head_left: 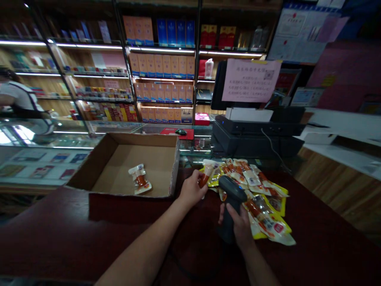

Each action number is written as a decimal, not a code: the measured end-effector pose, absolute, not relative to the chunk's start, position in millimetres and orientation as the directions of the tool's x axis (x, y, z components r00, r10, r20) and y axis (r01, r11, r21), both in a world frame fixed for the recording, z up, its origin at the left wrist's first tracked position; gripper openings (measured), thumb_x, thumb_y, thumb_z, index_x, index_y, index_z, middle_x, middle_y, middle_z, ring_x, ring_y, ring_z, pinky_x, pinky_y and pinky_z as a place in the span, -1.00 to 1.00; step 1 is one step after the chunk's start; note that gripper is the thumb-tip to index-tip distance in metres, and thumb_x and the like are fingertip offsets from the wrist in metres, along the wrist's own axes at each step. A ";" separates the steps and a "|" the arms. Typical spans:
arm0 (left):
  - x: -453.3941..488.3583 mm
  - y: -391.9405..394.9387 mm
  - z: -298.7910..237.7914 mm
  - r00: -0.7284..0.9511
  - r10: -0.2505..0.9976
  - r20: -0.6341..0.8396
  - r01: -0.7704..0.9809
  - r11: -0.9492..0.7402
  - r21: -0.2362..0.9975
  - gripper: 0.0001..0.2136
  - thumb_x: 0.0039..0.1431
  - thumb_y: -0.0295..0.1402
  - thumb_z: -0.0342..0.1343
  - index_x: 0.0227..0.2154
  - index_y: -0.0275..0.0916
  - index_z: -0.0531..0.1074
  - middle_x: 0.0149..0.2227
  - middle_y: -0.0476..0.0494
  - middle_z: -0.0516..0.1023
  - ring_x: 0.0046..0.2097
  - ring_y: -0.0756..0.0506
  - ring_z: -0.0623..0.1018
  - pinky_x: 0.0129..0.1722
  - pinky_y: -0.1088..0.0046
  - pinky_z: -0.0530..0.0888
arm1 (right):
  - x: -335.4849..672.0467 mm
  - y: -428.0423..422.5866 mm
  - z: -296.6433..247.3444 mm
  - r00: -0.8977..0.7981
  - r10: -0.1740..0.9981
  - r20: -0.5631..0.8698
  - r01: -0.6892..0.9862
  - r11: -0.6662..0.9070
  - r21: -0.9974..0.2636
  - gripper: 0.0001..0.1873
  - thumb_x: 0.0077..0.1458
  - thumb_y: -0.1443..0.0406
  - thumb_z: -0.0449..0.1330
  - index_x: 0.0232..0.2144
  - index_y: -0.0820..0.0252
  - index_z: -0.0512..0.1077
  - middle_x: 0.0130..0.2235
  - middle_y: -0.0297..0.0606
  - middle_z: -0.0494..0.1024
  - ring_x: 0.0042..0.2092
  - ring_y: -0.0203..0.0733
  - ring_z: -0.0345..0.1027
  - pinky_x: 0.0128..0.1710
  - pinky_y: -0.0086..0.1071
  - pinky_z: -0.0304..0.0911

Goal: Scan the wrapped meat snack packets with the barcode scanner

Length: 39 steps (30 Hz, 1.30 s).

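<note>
1 wall of lit shelving spans the shop at 12 o'clock, its top row showing 4 blue boxes and 3 orange boxes. 1 dark red table fills the foreground, its right edge slanting off toward 2 o'clock. 1 co-worker in a pale top is at 10 o'clock, by the glass counter. On the table, at 11 o'clock, sits 1 open-topped cardboard box, its near rim facing a broad run of tabletop. 1 screen stands at 1 o'clock, 1 pink notice across it.

Nearer at 1 o'clock spreads 1 pile of packets, too overlapped to count from here; a gap parts it from the box's right wall. The right hand grips 1 dark scanner by its handle, head raised. At the pile's left edge, the left hand pinches 1 packet with reddish-brown contents; whether it touches the pile, I cannot tell. 1 other packet lies inside the box, close to the near wall, with room toward 9 and 12 o'clock. 1 mouse rests on 1 red mat at 12 o'clock.
</note>
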<state>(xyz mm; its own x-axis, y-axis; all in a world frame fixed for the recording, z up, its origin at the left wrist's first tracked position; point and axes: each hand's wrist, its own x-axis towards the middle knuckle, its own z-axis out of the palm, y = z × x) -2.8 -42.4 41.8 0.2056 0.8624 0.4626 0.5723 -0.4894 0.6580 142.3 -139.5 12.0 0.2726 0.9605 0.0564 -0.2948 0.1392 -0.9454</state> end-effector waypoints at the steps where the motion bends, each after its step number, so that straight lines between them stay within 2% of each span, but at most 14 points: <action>1: -4.5 -46.0 50.8 0.174 0.861 0.478 0.569 -0.484 0.665 -0.76 -0.04 -0.35 0.11 -0.26 -0.19 0.28 -0.30 -0.06 0.51 -0.28 -0.05 0.52 -0.28 0.47 0.38 | 142.2 -140.1 12.3 0.274 0.960 0.057 -0.299 0.142 -0.944 -0.69 -0.14 0.08 0.28 -0.39 0.15 0.39 -0.62 -0.38 0.42 -0.64 -0.25 0.27 -0.66 -0.38 0.25; 4: -24.1 -53.1 76.3 0.062 0.865 0.498 0.613 -0.426 0.665 -0.75 -0.04 -0.34 0.13 -0.26 -0.19 0.27 -0.30 -0.09 0.51 -0.28 -0.07 0.52 -0.28 0.46 0.37 | 141.5 -141.4 11.8 0.266 0.962 0.063 -0.292 0.143 -0.946 -0.67 -0.16 0.06 0.29 -0.44 0.17 0.39 -0.61 -0.37 0.43 -0.64 -0.26 0.28 -0.66 -0.39 0.26; 7: -65.8 -52.5 90.2 -0.072 0.883 0.464 0.733 -0.269 0.625 -0.75 -0.04 -0.35 0.13 -0.26 -0.20 0.26 -0.29 -0.12 0.52 -0.26 -0.10 0.52 -0.28 0.44 0.37 | 139.5 -142.7 10.6 0.242 0.968 0.062 -0.299 0.135 -0.945 -0.67 -0.16 0.06 0.30 -0.47 0.18 0.37 -0.60 -0.38 0.43 -0.64 -0.28 0.29 -0.64 -0.39 0.29; 10: -116.1 -44.9 89.4 -0.232 0.876 0.423 0.840 -0.038 0.541 -0.74 -0.02 -0.32 0.10 -0.24 -0.22 0.28 -0.27 -0.17 0.53 -0.24 -0.15 0.52 -0.26 0.39 0.37 | 135.5 -145.0 12.3 0.240 0.969 0.056 -0.323 0.135 -0.937 -0.64 -0.17 0.08 0.32 -0.38 0.16 0.36 -0.59 -0.42 0.43 -0.63 -0.28 0.28 -0.65 -0.38 0.30; 13: -156.2 -37.3 79.7 -0.281 0.889 0.360 0.881 0.091 0.464 -0.69 0.03 -0.21 0.06 -0.19 -0.28 0.32 -0.23 -0.28 0.52 -0.18 -0.23 0.51 -0.23 0.33 0.38 | 130.7 -148.2 16.9 0.230 0.971 0.059 -0.332 0.135 -0.934 -0.56 -0.17 0.09 0.32 -0.25 0.13 0.35 -0.59 -0.45 0.43 -0.64 -0.29 0.27 -0.66 -0.39 0.30; 16: -178.8 -40.9 69.3 -0.192 0.894 0.405 0.915 0.014 0.403 -0.65 0.07 -0.12 0.01 -0.24 -0.31 0.40 -0.09 -0.35 0.46 -0.06 -0.23 0.46 -0.09 0.32 0.34 | 127.0 -151.3 19.9 0.205 0.976 0.069 -0.320 0.134 -0.938 -0.53 -0.17 0.09 0.32 -0.21 0.14 0.35 -0.59 -0.45 0.43 -0.63 -0.29 0.27 -0.66 -0.40 0.30; 18: -186.4 -52.0 64.6 -0.074 0.892 0.445 0.911 -0.121 0.394 -0.66 0.07 -0.10 -0.01 -0.29 -0.27 0.44 -0.03 -0.29 0.43 -0.03 -0.18 0.44 -0.04 0.37 0.32 | 125.2 -153.3 19.7 0.205 0.977 0.066 -0.312 0.129 -0.941 -0.52 -0.18 0.08 0.32 -0.21 0.15 0.36 -0.59 -0.44 0.43 -0.63 -0.28 0.28 -0.66 -0.40 0.29; 20: -190.0 -67.1 61.5 0.078 0.918 0.388 0.881 -0.246 0.405 -0.67 0.05 -0.07 0.02 -0.30 -0.21 0.46 -0.10 -0.18 0.48 -0.10 -0.13 0.47 -0.09 0.42 0.34 | 123.7 -155.3 18.1 0.212 0.975 0.061 -0.312 0.127 -0.942 -0.52 -0.18 0.07 0.32 -0.21 0.15 0.36 -0.59 -0.44 0.43 -0.64 -0.28 0.27 -0.68 -0.40 0.27; 23: -189.3 -87.0 58.3 0.244 0.946 0.216 0.882 -0.309 0.357 -0.71 -0.04 -0.10 0.12 -0.29 -0.14 0.49 -0.28 -0.10 0.55 -0.21 -0.12 0.50 -0.20 0.43 0.35 | 121.6 -157.7 14.9 0.212 0.976 0.050 -0.321 0.118 -0.940 -0.52 -0.18 0.07 0.32 -0.22 0.15 0.36 -0.59 -0.45 0.43 -0.64 -0.29 0.26 -0.67 -0.41 0.28; 26: -181.6 -98.2 55.1 0.289 0.943 0.167 0.930 -0.318 0.186 -0.85 0.01 -0.25 0.11 -0.40 -0.16 0.50 -0.34 -0.16 0.56 -0.23 -0.17 0.50 -0.20 0.37 0.32 | 119.5 -159.3 12.1 0.205 0.978 0.029 -0.330 0.097 -0.939 -0.52 -0.18 0.07 0.33 -0.22 0.16 0.35 -0.59 -0.46 0.43 -0.63 -0.30 0.27 -0.67 -0.42 0.28; 28: -174.2 -104.3 53.3 0.314 0.935 0.166 0.938 -0.332 0.099 -0.87 0.06 -0.33 0.06 -0.45 -0.20 0.49 -0.36 -0.22 0.55 -0.24 -0.19 0.50 -0.19 0.32 0.31 | 118.5 -160.2 10.4 0.202 0.979 0.030 -0.330 0.097 -0.939 -0.50 -0.19 0.07 0.33 -0.22 0.17 0.34 -0.59 -0.45 0.43 -0.63 -0.30 0.27 -0.68 -0.42 0.28; 31: -163.7 -116.7 51.7 0.319 0.933 0.165 0.938 -0.336 0.081 -0.86 0.08 -0.39 0.02 -0.45 -0.24 0.48 -0.37 -0.27 0.54 -0.25 -0.20 0.50 -0.20 0.31 0.30 | 117.9 -161.7 7.9 0.199 0.979 0.035 -0.320 0.098 -0.942 -0.49 -0.20 0.06 0.34 -0.23 0.18 0.35 -0.59 -0.44 0.43 -0.64 -0.29 0.28 -0.67 -0.40 0.28; 35: -156.5 -130.5 50.6 0.364 0.905 0.219 0.922 -0.384 0.051 -0.80 0.12 -0.46 -0.07 -0.45 -0.21 0.46 -0.39 -0.24 0.52 -0.25 -0.18 0.48 -0.23 0.30 0.29 | 117.8 -163.5 6.4 0.189 0.982 0.027 -0.318 0.087 -0.944 -0.50 -0.20 0.06 0.34 -0.23 0.17 0.35 -0.60 -0.45 0.44 -0.65 -0.30 0.28 -0.67 -0.40 0.29; 39: -156.6 -128.1 50.6 0.375 0.891 0.255 0.922 -0.386 -0.007 -0.79 0.10 -0.50 -0.08 -0.46 -0.19 0.45 -0.38 -0.21 0.53 -0.23 -0.18 0.48 -0.14 0.23 0.25 | 117.2 -164.8 7.4 0.176 0.983 0.044 -0.312 0.098 -0.945 -0.46 -0.18 0.06 0.33 -0.17 0.17 0.34 -0.59 -0.45 0.44 -0.65 -0.30 0.28 -0.67 -0.41 0.27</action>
